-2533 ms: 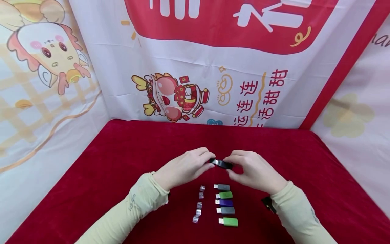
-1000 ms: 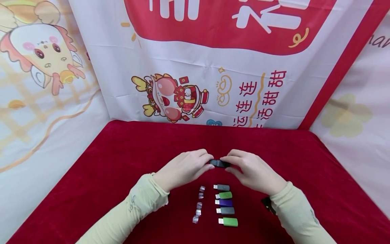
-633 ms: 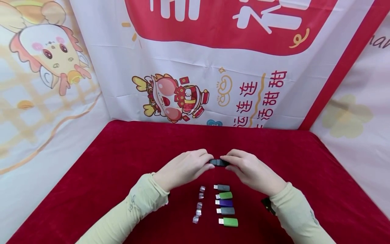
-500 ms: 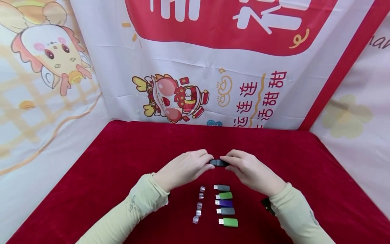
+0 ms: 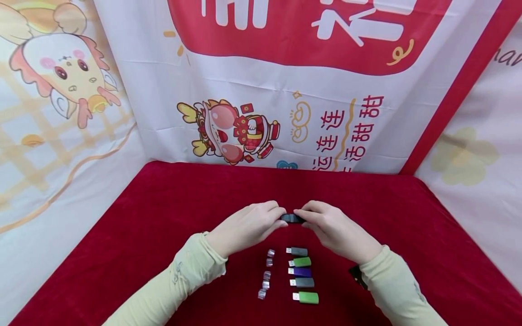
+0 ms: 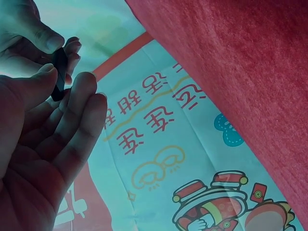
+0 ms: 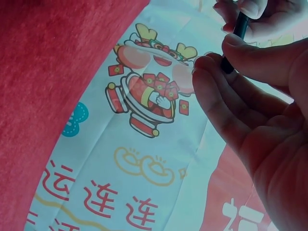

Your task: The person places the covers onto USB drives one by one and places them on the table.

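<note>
A black USB stick [image 5: 291, 218] is held between the two hands above the red cloth, its cap end to the left and no bare metal plug showing. My left hand [image 5: 249, 228] pinches the left end between thumb and fingers. The right hand [image 5: 338, 232] pinches the other end, its fingers hiding much of the body. Both wrist views show the dark stick [image 6: 59, 76] spanning the two sets of fingertips. Below the hands lie uncapped USB sticks in a column: grey [image 5: 299, 251], green [image 5: 302, 261], purple [image 5: 302, 272], another grey [image 5: 305, 282] and another green [image 5: 309, 297].
Several small clear caps [image 5: 267, 275] form a column left of the sticks. A dark item [image 5: 357, 275] lies partly hidden by the right sleeve. The red cloth [image 5: 183, 190] covers the table, and printed white curtains [image 5: 155, 90] enclose its back and sides.
The metal plug visible 2.5 seconds ago is now covered: the black cap and stick have come together, with the right hand slightly further left. The laid-out sticks and caps have stayed put.
</note>
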Tool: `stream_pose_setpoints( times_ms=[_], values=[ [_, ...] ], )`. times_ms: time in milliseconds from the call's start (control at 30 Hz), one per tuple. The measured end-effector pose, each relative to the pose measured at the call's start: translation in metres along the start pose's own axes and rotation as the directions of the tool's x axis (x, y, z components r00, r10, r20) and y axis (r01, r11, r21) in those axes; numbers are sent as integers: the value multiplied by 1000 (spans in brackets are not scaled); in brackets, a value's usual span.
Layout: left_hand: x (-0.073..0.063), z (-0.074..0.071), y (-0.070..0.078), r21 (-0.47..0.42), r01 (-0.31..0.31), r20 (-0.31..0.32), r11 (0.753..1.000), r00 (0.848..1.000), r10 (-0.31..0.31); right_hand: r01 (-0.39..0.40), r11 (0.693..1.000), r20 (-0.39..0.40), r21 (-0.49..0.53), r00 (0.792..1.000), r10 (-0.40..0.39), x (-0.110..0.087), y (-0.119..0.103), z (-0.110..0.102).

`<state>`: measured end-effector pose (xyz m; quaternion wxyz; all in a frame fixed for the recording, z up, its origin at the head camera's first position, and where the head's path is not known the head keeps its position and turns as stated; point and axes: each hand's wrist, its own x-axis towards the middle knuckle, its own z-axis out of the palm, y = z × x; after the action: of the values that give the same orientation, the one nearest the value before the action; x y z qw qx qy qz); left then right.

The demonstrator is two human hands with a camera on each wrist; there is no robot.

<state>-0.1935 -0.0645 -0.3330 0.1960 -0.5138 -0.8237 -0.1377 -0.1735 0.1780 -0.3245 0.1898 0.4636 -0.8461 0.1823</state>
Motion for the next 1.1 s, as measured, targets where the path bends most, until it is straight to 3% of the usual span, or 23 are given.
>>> stream_pose_setpoints(
  times_ms=[667, 833, 1000, 1100],
  values=[
    [-1, -1, 0, 27, -3, 20, 1000, 1000, 3, -9, 999, 15, -31, 1000, 10, 2, -3, 3],
    [-1, -1, -1, 3, 41, 55, 999, 998, -41, -27, 999, 37, 17, 999, 26, 3, -1, 5],
    [-3, -2, -2, 18, 159, 174, 987, 972, -159, -80, 994, 93, 79, 993, 72, 2, 8, 12],
    [-5, -1, -2, 65, 194, 237, 979, 950, -204, -137, 990, 133, 40, 982, 130, -1, 16, 20]
  ],
)
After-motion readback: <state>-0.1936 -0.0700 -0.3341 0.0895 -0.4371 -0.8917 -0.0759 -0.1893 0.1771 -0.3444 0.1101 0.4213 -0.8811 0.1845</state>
